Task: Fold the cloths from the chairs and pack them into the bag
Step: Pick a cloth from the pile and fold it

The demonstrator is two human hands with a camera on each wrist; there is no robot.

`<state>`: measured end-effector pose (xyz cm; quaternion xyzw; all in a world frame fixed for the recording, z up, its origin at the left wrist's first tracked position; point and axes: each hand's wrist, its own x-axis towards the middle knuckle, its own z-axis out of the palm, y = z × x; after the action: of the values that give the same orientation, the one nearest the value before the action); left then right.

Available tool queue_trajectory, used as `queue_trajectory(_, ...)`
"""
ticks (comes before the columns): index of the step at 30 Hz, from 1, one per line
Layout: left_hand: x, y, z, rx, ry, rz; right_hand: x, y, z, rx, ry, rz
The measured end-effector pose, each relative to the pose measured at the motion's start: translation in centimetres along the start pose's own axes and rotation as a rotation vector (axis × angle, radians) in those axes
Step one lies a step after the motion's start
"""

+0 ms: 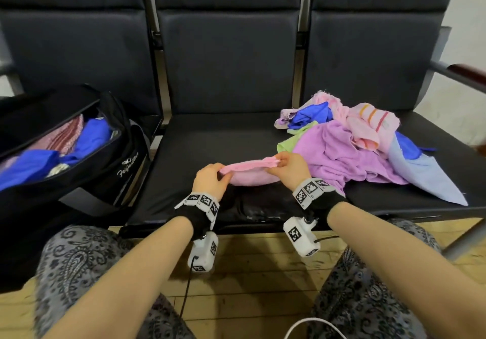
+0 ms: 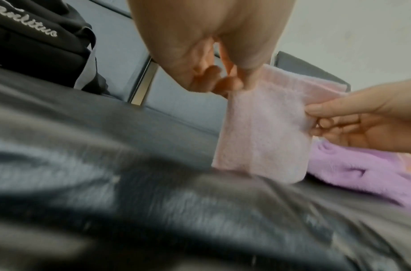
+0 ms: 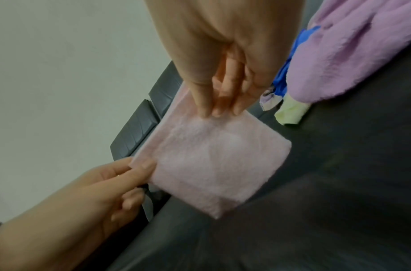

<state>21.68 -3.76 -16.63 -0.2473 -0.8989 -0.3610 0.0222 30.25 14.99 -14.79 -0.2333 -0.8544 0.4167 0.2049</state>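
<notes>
A small pink cloth, folded over, hangs just above the middle chair seat. My left hand pinches its left top corner. My right hand pinches the right top corner. The black bag stands unzipped on the left chair, with blue and pink striped cloths inside. A heap of loose cloths lies on the right chair: purple, pink striped, blue, green and light blue.
Dark chair backs rise behind the seats. A metal armrest juts out at the far right. Wooden floor and my patterned knees are below the seat edge. A white cable lies on the floor.
</notes>
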Motion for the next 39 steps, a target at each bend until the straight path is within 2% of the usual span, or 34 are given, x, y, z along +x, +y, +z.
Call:
queue_trajectory(3, 0.5, 0.7, -1.8, -0.224, 0.015, -0.031, 1.2, -1.0, 0.0, -0.004, 0.015, 0.012)
queue_trajectory(6, 1.2, 1.9, -3.4, -0.546, -0.042, -0.126, 2.1, -2.9, -0.3, 0.043, -0.085, -0.024)
queue_trajectory(7, 1.5, 2.0, -3.8, -0.579, -0.032, -0.135, 2.3, -3.5, -0.3, 0.078, -0.117, -0.028)
queue_trajectory(9, 1.9, 2.4, -4.4, -0.527, 0.009, -0.102, 2.4, -4.3, -0.2, 0.140, -0.134, -0.036)
queue_trajectory(11, 1.8, 2.4, -4.7, -0.398, 0.042, -0.053, 2.0, -4.5, 0.1, 0.139, -0.083, -0.099)
queue_trajectory(14, 0.4, 1.5, -4.7, -0.229, 0.028, 0.019, 0.5, -3.2, 0.8, 0.192, -0.034, -0.153)
queue_trajectory(16, -0.9, -0.2, -4.1, -0.167, -0.025, 0.080, -0.8, -1.5, 1.4, 0.203, -0.084, -0.133)
queue_trajectory(20, -3.0, -4.7, -2.7, 0.076, -0.262, 0.116, -3.2, 2.4, 2.9, 0.153, -0.275, -0.060)
queue_trajectory(22, -3.3, -5.6, -2.7, 0.176, -0.268, 0.103, -4.0, 2.7, 3.1, 0.086, -0.346, -0.080)
queue_trajectory(26, -2.8, -5.2, -3.3, 0.127, -0.244, 0.132, -3.9, 2.1, 2.6, 0.079, -0.349, -0.108)
queue_trajectory(29, -2.1, -5.1, -2.9, 0.070, -0.242, 0.039, -3.1, 1.9, 3.0, 0.040, -0.294, -0.091)
queue_trajectory(32, -1.4, -4.8, -1.9, 0.031, -0.138, -0.065, -2.0, 1.6, 4.1, 0.052, -0.264, 0.013)
queue_trajectory(35, -0.7, -5.0, -0.5, -0.015, -0.058, -0.231, -1.1, 1.1, 4.9, -0.011, -0.270, 0.075)
queue_trajectory(39, 0.3, -5.2, 0.0, 0.016, -0.080, -0.349, -0.1, 0.5, 5.7, -0.125, -0.256, 0.188)
